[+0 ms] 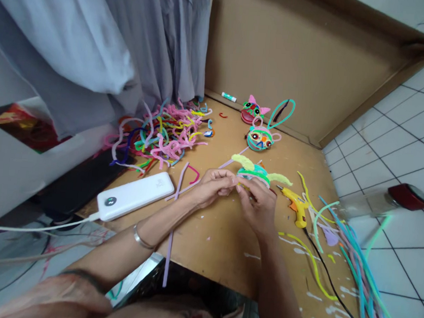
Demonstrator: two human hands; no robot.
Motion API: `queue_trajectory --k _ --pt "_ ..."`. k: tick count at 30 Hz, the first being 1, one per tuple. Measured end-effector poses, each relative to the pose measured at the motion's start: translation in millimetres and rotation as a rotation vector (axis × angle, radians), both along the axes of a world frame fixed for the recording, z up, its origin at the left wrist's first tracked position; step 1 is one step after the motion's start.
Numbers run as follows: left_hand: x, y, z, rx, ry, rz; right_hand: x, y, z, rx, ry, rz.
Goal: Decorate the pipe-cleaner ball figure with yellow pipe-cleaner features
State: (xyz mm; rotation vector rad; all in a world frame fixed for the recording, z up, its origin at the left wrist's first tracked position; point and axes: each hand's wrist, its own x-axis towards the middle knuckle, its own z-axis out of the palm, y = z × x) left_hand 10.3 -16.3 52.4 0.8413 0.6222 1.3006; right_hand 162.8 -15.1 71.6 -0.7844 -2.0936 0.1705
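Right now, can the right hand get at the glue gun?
Probably yes. The glue gun lies in the open just beside the right hand, nothing between them, but its fingers are busy pinching a pipe-cleaner figure.

There is one camera, worn on the person's head. It looks forward and down, close over the cardboard sheet on the floor.

Your board: cardboard sheet on white tiled floor. Tangled pipe-cleaner heap at far left, grey curtain behind it. White power bank near left, cable plugged in. Yellow glue gun right of centre, loose long stems beside it. Two finished figures at back, glue stick near them. Red-lidded jar lies on the tiles.
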Motion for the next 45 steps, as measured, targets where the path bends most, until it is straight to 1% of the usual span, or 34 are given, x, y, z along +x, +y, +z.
queue_trajectory --k 3,6,9,12,14,17,22,24,26,32,36,38,42,45 --pt "1 0 0.7 -0.017 -0.064 0.002 1 0 -0.9 -0.035 0.057 -0.041" --pt "3 0 1.7 -0.028 -0.089 0.007 0 0 -2.8 -0.058 0.113 -0.091" --pt "5 -1 1.2 -0.034 -0.095 0.07 -6 -3 -7.3 0.027 0.108 -0.136" --pt "8 -1 0.3 -0.055 -0.104 0.164 -16 -9 -14.1 0.151 0.013 -0.188" --pt "9 -2 0.7 -0.083 -0.11 0.201 -22 -14 -18.1 0.202 -0.048 -0.227" --pt "11 -3 2.8 -0.121 -0.115 0.211 -25 -15 -21.7 0.214 -0.048 -0.277" --pt "15 -5 3.2 -0.154 -0.123 0.232 -19 -10 -24.1 0.261 -0.046 -0.359" --pt "16 -5 1.4 -0.143 -0.134 0.21 -16 -8 -24.3 0.28 -0.063 -0.357" --pt "17 -4 -0.7 -0.127 -0.141 0.185 -13 -5 -23.7 0.263 -0.053 -0.331" --pt "16 -2 -4.3 -0.113 -0.148 0.095 -4 4 -16.8 0.121 0.072 -0.192" --pt "11 0 -1.6 -0.075 -0.113 -0.011 3 8 -7.6 0.027 0.135 -0.126" --pt "8 0 0.7 -0.06 -0.081 -0.082 7 9 -1.7 -0.015 0.131 -0.077" --pt "2 2 2.1 -0.032 -0.013 -0.207 13 8 9.3 -0.094 0.048 -0.013" --pt "0 4 -0.2 0.007 -0.011 -0.219 14 6 13.1 -0.096 0.015 0.004"
